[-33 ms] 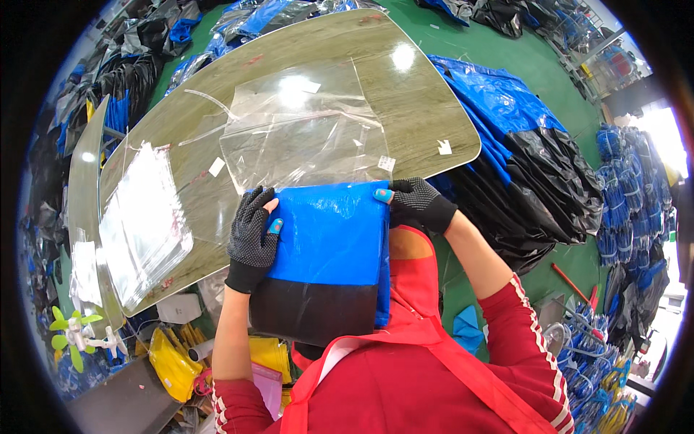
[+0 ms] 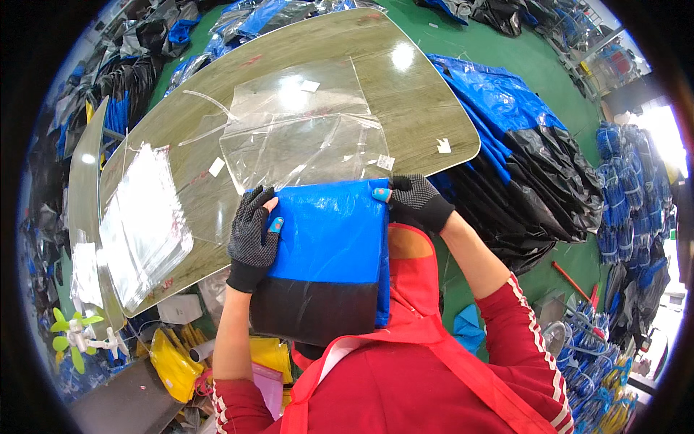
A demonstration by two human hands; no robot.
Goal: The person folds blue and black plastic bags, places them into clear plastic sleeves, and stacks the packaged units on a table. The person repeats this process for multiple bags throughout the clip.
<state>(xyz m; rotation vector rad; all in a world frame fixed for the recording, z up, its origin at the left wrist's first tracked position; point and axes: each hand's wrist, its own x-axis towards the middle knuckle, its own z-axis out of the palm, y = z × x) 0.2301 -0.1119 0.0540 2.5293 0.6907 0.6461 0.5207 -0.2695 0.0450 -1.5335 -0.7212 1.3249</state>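
Wood-grain laminate covers the big tabletop (image 2: 426, 108), which fills the upper middle of the view with rounded corners bent by the lens. Off its right edge, heaps of blue and black folded sheeting (image 2: 528, 166) lie on the green floor (image 2: 571, 79). On the tabletop's middle, running to the near edge, sits a loose clear plastic bag (image 2: 303, 137), crinkled and shiny, its mouth toward the person. Near the left edge rests a stack of clear bags (image 2: 144, 224).

At the near edge, partly over the tabletop and partly hanging toward the person's red apron (image 2: 405, 376), is the folded blue and black sheet (image 2: 325, 260): a flat rectangular pack, blue above, black below. The left hand (image 2: 253, 235), in a dark dotted glove, is clamped on the pack's upper left edge, fingers curled over the front. The right hand (image 2: 416, 202), gloved likewise, pinches the upper right corner, thumb on the blue face.

The pack looks light but floppy, a slick woven-plastic material that would probably slide against the clear bag and sag in the middle if held by one side only. Gripping both top corners, as now, seems the steadiest hold; the folded layers could fan apart if the pinch loosens. A small white label (image 2: 443, 145) lies near the right edge.
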